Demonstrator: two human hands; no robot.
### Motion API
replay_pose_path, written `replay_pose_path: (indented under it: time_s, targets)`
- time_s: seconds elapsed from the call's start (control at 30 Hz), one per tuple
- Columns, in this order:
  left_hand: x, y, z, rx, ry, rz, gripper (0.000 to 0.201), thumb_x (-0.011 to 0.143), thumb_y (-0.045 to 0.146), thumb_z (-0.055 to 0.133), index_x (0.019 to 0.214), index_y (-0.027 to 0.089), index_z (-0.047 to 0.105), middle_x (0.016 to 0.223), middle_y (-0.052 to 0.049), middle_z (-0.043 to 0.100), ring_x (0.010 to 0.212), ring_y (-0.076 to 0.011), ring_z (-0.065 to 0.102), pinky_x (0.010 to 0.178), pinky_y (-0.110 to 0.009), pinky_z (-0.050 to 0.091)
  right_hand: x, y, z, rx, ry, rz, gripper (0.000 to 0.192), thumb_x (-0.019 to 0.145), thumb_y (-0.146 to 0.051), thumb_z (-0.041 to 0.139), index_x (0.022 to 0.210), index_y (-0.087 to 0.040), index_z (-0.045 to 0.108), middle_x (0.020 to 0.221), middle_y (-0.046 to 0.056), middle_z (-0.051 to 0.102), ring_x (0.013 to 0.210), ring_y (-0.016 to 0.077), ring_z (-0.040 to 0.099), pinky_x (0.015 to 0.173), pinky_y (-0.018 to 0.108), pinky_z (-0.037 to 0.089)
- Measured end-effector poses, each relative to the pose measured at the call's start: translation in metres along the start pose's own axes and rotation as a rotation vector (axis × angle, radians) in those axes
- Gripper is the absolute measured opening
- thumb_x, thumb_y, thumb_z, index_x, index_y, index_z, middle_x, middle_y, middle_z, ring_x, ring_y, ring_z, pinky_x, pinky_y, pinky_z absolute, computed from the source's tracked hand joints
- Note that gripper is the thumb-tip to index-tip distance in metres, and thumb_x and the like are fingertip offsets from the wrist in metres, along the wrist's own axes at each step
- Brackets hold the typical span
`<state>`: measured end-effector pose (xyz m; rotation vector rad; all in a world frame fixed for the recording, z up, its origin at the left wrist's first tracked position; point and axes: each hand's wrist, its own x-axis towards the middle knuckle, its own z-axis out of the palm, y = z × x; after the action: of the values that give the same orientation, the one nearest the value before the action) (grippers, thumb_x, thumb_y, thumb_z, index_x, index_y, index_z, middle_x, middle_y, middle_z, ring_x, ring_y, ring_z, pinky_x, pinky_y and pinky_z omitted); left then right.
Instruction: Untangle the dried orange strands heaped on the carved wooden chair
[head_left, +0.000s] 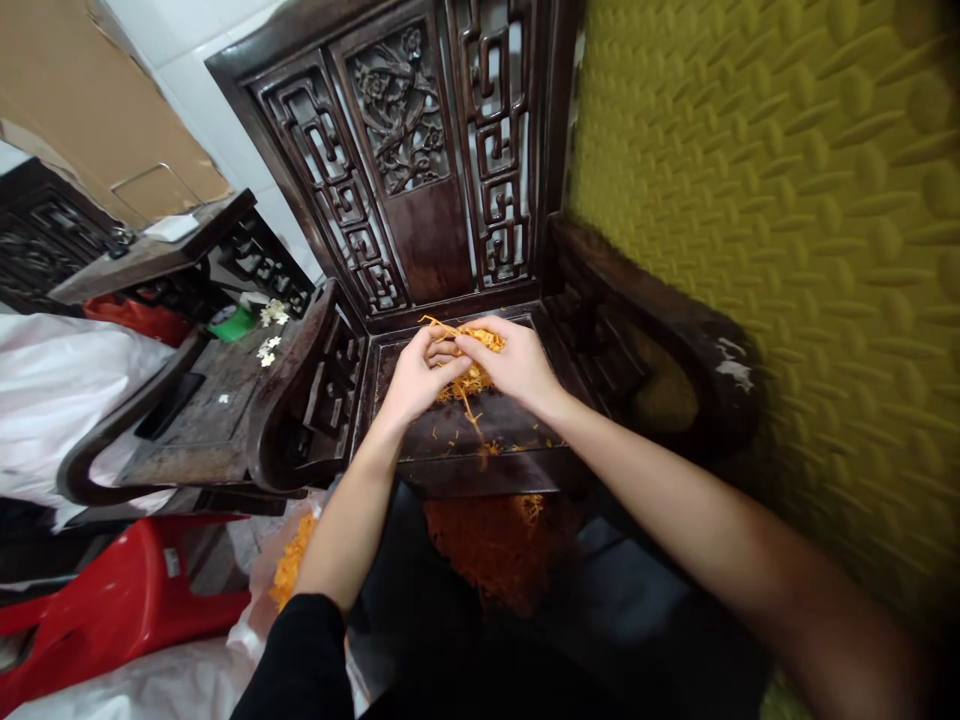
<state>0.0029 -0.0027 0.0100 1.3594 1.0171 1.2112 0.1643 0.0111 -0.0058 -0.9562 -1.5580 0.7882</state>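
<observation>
Both hands meet over the dark wooden chair seat. My left hand is closed, its curled fingers holding orange stringy strands; some of them stick out past the fingertips. My right hand is closed on the same strands from the other side, thumb and fingers pinched together close to the left thumb. Beneath and between the hands lies a pile of orange stringy material, partly hidden by them. One longer strand trails toward the front edge, among small loose bits.
The carved chair back rises behind the seat, and a yellow textured wall panel stands close on the right. At left are a second chair with white pieces, a red plastic stool and a bag of orange material.
</observation>
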Motion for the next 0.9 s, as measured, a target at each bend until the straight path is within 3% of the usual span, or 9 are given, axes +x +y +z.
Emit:
replay_pose_path:
  time_s: [0.13,0.27,0.33,0.43,0.5,0.6,0.8,0.9]
  targets:
    - [0.0,-0.002,0.008,0.033,0.089,0.023,0.046,0.063,0.019,0.087,0.096,0.018,0.056,0.077,0.002,0.064,0.071,-0.0107,0.061,0.071,-0.023,0.049,0.002,0.003,0.0,0.041,-0.03,0.054,0.03,0.094,-0.045,0.061,0.095,-0.018,0.075,0.087,0.005,0.075,0.079,0.0191,0.067,0.073,0.031,0.05]
    - [0.002,-0.002,0.008,0.133,0.134,0.042,0.042,0.061,0.013,0.085,0.093,0.018,0.059,0.078,0.002,0.064,0.068,-0.0099,0.058,0.066,-0.021,0.045,0.003,0.008,0.0,0.174,-0.169,0.172,0.047,0.095,-0.06,0.053,0.09,-0.018,0.074,0.056,-0.001,0.06,0.048,0.0129,0.049,0.047,0.026,0.037]
    - [0.001,-0.002,0.007,0.223,0.17,0.071,0.039,0.061,0.008,0.082,0.093,0.019,0.061,0.081,0.002,0.065,0.064,-0.0085,0.055,0.063,-0.021,0.041,0.002,0.007,0.001,0.131,-0.178,0.13,0.047,0.096,-0.059,0.052,0.091,-0.019,0.076,0.065,0.001,0.067,0.055,0.0144,0.056,0.053,0.026,0.041]
    - [-0.002,-0.002,0.006,0.357,0.208,0.128,0.035,0.064,0.003,0.073,0.093,0.02,0.065,0.078,0.002,0.066,0.063,-0.0103,0.054,0.064,-0.022,0.04,-0.001,0.003,0.0,-0.055,-0.141,0.029,0.037,0.09,-0.054,0.065,0.098,-0.02,0.077,0.09,0.006,0.076,0.077,0.0198,0.067,0.07,0.03,0.048]
    - [-0.006,-0.002,0.007,0.431,0.22,0.168,0.032,0.066,0.002,0.068,0.092,0.021,0.067,0.073,0.002,0.065,0.065,-0.0123,0.055,0.067,-0.023,0.04,-0.003,0.0,0.0,-0.17,-0.112,-0.03,0.032,0.088,-0.049,0.07,0.099,-0.02,0.077,0.093,0.007,0.077,0.08,0.0211,0.068,0.075,0.031,0.048]
    - [-0.009,0.0,0.01,0.462,0.223,0.178,0.028,0.069,0.006,0.068,0.093,0.021,0.067,0.067,0.003,0.062,0.06,-0.0123,0.053,0.064,-0.024,0.039,-0.003,-0.001,0.0,-0.297,-0.077,-0.131,0.024,0.094,-0.037,0.062,0.095,-0.018,0.077,0.092,0.008,0.076,0.081,0.021,0.067,0.077,0.032,0.046]
    - [-0.002,0.009,0.012,0.257,0.115,-0.03,0.037,0.06,0.005,0.073,0.094,0.016,0.068,0.056,0.006,0.056,0.049,-0.0091,0.045,0.052,-0.022,0.032,0.005,0.006,0.005,-0.225,-0.036,-0.054,0.023,0.094,-0.032,0.061,0.086,-0.017,0.076,0.079,0.005,0.075,0.069,0.0176,0.063,0.067,0.029,0.042]
    - [-0.001,0.013,0.001,0.186,0.069,-0.137,0.04,0.056,0.005,0.074,0.095,0.014,0.069,0.054,0.006,0.056,0.045,-0.0081,0.044,0.048,-0.022,0.03,0.022,0.017,-0.014,-0.081,0.181,0.042,0.018,0.09,-0.03,0.066,0.081,-0.017,0.072,0.074,0.004,0.071,0.066,0.0156,0.061,0.063,0.027,0.044]
